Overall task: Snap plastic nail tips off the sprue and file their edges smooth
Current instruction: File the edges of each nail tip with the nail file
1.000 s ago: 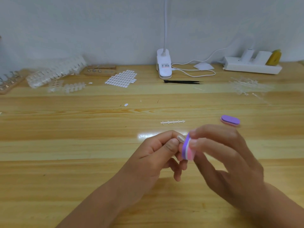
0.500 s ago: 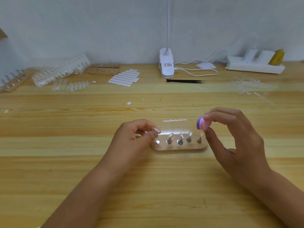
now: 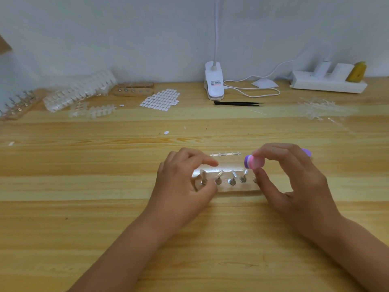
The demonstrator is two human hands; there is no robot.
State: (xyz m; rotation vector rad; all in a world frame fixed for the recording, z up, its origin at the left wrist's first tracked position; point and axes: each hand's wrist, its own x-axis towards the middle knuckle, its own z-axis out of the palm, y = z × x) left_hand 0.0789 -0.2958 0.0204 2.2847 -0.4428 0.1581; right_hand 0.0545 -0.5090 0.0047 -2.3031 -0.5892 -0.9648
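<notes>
A wooden holder (image 3: 237, 189) with a row of metal pegs lies in the middle of the table. A clear nail tip (image 3: 203, 175) sits on its leftmost peg. My left hand (image 3: 183, 184) hovers over that end, index finger stretched above the tip and thumb low at the holder's front, holding nothing I can see. My right hand (image 3: 294, 182) pinches a small pink and purple buffer block (image 3: 251, 162) between fingers and thumb above the holder's right end. A bare sprue strip (image 3: 225, 154) lies just behind the holder. A second purple file (image 3: 306, 152) peeks out behind my right hand.
Along the back stand a clip lamp base (image 3: 214, 85) with its cable, black tweezers (image 3: 236, 103), a white power strip (image 3: 328, 83) and a sheet of white tabs (image 3: 161, 100). Full nail-tip sprues (image 3: 82, 91) and more wooden holders (image 3: 133, 90) are back left. Spent sprues (image 3: 320, 107) lie back right.
A second ago both hands held the tip against the buffer block. My left hand then lowered to the holder's leftmost peg, and its index finger has now lifted. My right hand drew right with the block.
</notes>
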